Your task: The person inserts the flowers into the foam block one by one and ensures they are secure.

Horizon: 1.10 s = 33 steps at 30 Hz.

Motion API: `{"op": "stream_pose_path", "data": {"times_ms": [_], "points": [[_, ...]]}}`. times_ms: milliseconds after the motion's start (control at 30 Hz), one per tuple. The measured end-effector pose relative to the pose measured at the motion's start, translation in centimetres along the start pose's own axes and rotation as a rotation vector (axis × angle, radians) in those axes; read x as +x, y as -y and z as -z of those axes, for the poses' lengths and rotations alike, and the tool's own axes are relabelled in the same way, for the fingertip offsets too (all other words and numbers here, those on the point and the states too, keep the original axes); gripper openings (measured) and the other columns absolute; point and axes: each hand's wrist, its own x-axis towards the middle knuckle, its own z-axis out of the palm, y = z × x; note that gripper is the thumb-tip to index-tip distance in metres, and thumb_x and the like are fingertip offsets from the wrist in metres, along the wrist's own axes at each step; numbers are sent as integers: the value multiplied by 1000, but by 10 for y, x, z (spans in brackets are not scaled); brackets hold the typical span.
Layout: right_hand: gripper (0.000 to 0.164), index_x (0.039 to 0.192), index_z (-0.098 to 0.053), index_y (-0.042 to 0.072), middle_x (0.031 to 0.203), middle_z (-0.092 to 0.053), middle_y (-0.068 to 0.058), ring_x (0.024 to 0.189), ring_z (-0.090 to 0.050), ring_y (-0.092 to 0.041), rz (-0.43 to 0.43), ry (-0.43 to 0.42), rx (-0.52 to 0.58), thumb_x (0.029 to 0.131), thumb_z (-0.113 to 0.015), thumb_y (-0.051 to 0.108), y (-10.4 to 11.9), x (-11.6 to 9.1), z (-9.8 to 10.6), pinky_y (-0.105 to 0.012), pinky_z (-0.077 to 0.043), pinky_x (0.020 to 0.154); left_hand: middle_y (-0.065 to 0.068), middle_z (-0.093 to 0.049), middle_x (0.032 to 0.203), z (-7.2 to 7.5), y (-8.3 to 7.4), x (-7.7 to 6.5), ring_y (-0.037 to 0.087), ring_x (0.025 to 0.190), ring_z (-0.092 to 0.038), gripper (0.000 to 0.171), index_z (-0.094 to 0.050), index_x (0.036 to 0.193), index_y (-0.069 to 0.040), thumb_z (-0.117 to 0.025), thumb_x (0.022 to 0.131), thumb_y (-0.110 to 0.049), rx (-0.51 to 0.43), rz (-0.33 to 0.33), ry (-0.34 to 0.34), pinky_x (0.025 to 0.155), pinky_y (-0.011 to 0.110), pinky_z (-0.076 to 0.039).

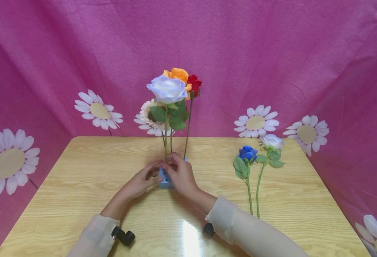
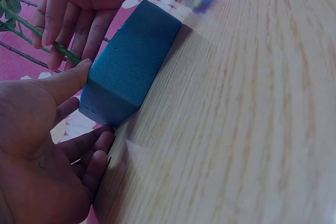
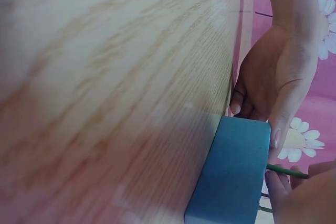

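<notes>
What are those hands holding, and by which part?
Right hand: the upright bluish-white rose, low on its green stem. Left hand: the blue rectangular block, by its left end.

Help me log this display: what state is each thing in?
Lilac-edged white rose, upright, stem in right hand
Orange rose, upright
Red rose, upright
Cream daisy-like flower, upright
Blue rose, lying down
Second white rose, lying down
Blue rectangular block, touched by left hand
</notes>
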Motion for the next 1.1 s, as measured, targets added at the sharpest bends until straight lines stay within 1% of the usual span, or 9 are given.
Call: {"op": "stream_pose_path", "data": {"times_ms": [233,433,533,667,800,933,1100], "points": [[24,118,-65,-3,106,-77,-15,98,-75,-29,-19,16,33,97,-70,6,1,-1,3,-37,-60,87,28,-48,148,-1,2,2,43,130,-50,66,-33,159,-4,-65,103,-16,-1,-17,5,105,51,-42],[26,118,-66,-4,106,-77,-16,98,-75,-29,-38,10,46,94,-73,4,5,-1,4,-34,-59,88,28,-47,150,-1,2,1,43,131,-49,66,-32,160,-6,-65,103,-18,-2,-3,14,105,51,-43],[26,118,-66,-2,107,-77,-15,99,-75,-29,-40,6,58,94,-74,4,4,-1,6,-32,-59,89,27,-47,151,0,2,1,42,132,-49,68,-31,161,-8,-65,103,-19,-7,9,17,106,51,-43],[27,119,-67,3,109,-77,-14,103,-74,-27,-42,12,60,94,-74,5,2,-3,11,-31,-58,90,26,-46,151,0,3,1,41,133,-49,69,-30,162,-11,-65,103,-19,-19,19,20,107,50,-43],[28,121,-66,1,109,-77,-13,102,-74,-25,-49,10,58,94,-74,5,-1,-5,17,-31,-58,90,26,-47,151,0,3,1,41,133,-49,68,-30,162,-9,-64,103,-18,-21,11,19,108,51,-41],[28,120,-66,-1,109,-77,-14,102,-74,-25,-55,8,55,94,-74,5,-5,-6,24,-33,-58,90,25,-46,153,0,2,1,41,133,-48,69,-30,162,-10,-64,103,-20,-19,31,17,110,53,-39],[27,120,-67,2,109,-77,-14,102,-74,-26,-62,-5,45,94,-74,4,-10,-9,32,-36,-58,90,25,-45,153,-1,1,1,41,134,-48,69,-29,162,-10,-64,104,-22,-10,47,14,111,55,-38]]}}
